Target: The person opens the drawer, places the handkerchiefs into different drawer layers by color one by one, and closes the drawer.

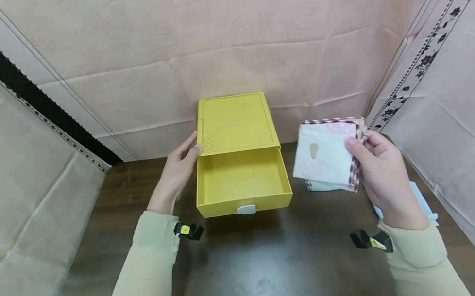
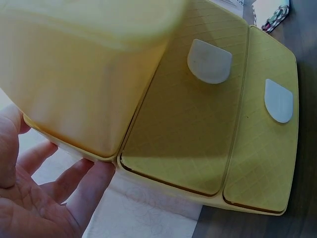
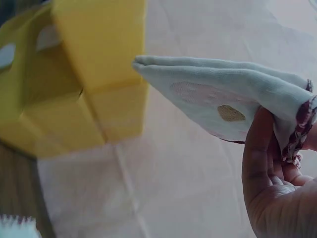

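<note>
A yellow drawer cabinet stands on the table, its top drawer pulled out and the bare inside visible. My left hand rests against the cabinet's left side near the front edge. In the left wrist view its extended fingers touch the cabinet wall below the drawer. To the right of the cabinet, my right hand pinches a folded white handkerchief with a dark checked border, thumb on top. The right wrist view shows the handkerchief held by one edge, with a brown patch on its face.
Two lower drawers with white tabs are closed. Another folded cloth shows under the held handkerchief. Light blue cloth lies behind my right wrist. Pale fabric hangs behind and on both sides of the dark wooden table.
</note>
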### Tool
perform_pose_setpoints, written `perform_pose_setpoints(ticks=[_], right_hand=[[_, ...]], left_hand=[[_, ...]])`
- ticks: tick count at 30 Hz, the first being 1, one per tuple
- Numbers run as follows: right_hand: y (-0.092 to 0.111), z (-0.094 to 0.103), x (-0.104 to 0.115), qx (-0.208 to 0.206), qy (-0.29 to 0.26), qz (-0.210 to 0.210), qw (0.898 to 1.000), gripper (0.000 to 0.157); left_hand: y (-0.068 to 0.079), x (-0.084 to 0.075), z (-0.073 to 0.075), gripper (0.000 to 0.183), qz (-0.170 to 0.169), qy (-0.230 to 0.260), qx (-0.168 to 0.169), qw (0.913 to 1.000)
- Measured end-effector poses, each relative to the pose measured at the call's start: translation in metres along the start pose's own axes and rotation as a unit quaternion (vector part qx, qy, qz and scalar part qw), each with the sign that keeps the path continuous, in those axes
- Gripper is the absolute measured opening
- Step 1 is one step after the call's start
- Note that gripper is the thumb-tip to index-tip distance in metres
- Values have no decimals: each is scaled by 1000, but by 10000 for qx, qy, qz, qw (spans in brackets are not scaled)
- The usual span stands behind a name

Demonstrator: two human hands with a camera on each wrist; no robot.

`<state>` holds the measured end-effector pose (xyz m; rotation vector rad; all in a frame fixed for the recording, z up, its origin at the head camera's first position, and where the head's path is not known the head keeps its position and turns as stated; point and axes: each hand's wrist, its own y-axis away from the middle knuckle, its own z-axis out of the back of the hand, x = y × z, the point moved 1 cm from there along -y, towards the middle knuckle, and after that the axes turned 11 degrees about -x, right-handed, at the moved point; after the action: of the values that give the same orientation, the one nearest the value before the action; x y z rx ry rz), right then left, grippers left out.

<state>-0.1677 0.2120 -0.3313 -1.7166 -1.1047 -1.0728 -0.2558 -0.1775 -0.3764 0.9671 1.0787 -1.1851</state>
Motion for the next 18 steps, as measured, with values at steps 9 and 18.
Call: perform_pose_setpoints(ticks=[9,18], right_hand=[[-3,-64,7,513,534,20,9973,28],[8,-115,5,1230,771,54,9894,29]], left_hand=[[-1,1,0,48,-8,-121,-40,9999],[0,1,0,52,12,-119,-91,9999]])
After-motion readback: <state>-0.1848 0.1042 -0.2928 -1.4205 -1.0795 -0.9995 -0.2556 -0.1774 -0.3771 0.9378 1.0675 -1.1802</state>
